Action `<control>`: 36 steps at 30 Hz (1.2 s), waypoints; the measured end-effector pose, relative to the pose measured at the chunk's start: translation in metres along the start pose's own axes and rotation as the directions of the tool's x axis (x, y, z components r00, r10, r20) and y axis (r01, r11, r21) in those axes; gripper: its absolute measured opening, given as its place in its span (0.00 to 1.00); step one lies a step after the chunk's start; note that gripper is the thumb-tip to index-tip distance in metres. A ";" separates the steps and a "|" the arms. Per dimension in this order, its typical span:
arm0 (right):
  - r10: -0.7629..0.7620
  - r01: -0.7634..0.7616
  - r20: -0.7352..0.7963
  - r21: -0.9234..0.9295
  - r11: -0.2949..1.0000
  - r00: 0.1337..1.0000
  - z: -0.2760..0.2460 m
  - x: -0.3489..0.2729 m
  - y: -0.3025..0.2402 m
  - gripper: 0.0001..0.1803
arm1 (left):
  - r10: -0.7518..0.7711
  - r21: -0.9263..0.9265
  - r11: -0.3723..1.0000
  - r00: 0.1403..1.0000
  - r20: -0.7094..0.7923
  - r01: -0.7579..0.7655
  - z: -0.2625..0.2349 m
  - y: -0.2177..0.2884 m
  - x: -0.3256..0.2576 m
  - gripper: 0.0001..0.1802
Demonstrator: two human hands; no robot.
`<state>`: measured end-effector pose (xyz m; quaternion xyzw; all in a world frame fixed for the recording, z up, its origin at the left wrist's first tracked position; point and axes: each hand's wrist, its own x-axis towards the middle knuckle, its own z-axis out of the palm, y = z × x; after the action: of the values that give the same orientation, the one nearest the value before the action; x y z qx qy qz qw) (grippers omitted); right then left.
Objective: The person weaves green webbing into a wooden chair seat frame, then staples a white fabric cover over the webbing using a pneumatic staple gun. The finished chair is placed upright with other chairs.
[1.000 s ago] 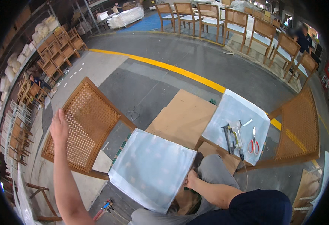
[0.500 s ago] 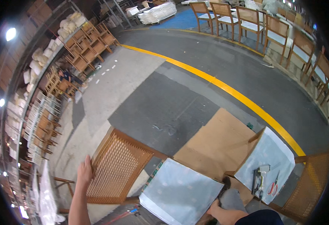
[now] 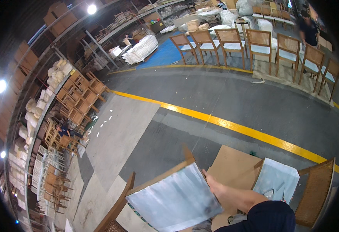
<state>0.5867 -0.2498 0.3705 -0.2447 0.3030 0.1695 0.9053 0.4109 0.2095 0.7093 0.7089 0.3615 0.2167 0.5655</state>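
chair (image 3: pixel 165 189) low middle: stiff wood, looks a bit heavy, hold the frame | right hand (image 3: pixel 212 185) grips seat edge | left hand unseen

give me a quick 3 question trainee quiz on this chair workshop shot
1. True or false: the right hand is at the right edge of the pale seat cushion of the wooden chair.
2. What colour is the floor line running across the grey floor? A) red B) yellow C) white
3. What flat brown sheet lies on the floor just behind the right hand?

Key
1. True. The hand lies against the cushion's right edge; whether the fingers grip it cannot be told.
2. B, yellow.
3. A cardboard sheet, with a second cane-backed chair to its right.
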 end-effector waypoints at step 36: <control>-0.790 0.803 -0.367 -0.162 0.574 0.491 0.228 0.305 -0.729 0.34 | -0.119 -0.569 0.721 0.879 0.461 0.396 0.904 0.148 0.446 0.27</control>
<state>1.2559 -0.6763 0.5850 -0.3716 0.3364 -0.3261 0.8015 1.3853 -0.0508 0.5646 0.4386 0.2400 0.0989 0.8604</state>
